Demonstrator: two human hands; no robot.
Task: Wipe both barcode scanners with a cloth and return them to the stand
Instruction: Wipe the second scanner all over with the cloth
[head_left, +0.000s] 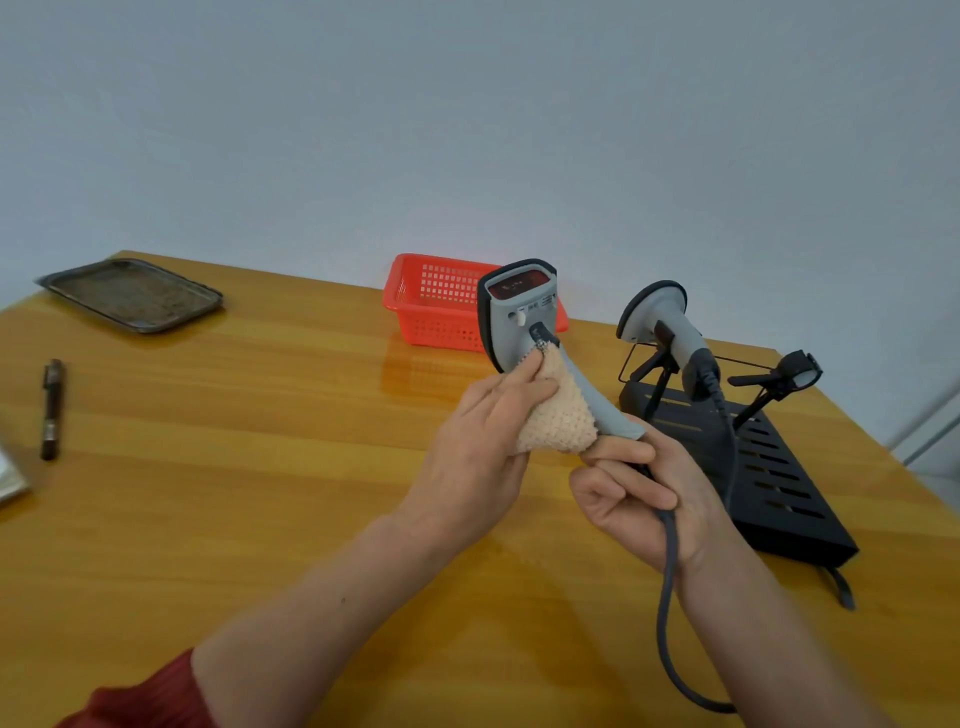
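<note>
Wiping the grip looks like the step in hand. The L hand (483, 441) pinches a beige knitted cloth (550, 415) against the sloped handle of a grey-and-black handheld barcode scanner (519, 312), w/ the thumb on top and the fingers fairly straight behind the fabric. The R hand (639, 493) has its fingers curled round the butt of that handle, where a dark grey cable (667, 587) leaves it.

The held scanner is up off the orange-brown wooden table (260, 467), in front of a red plastic mesh basket (431, 306). It's just left of the black slotted metal stand (769, 467). A second grey scanner (660, 317) sits in the stand's L cradle; the R cradle (797, 369) looks vacant.

To do this well:
- Keep the R grip low & firm so most of the handle is bare.
- Draw the cloth from butt to head, and turn the unit w/ the R wrist so every side gets covered, esp. round the trigger.
- Go lightly on the reddish window.
- Keep cable slack away from the stand, or it may tug the parked unit.

Hard to tell:
- The handle's far side and the L fingertips are under the cloth.
- The trigger is only partly seen.
- Can't say if the cloth is damp.
- Markings on the head are too small to read.
- The cable loop runs off the bottom edge.
- How the second scanner seats is partly masked.
</note>
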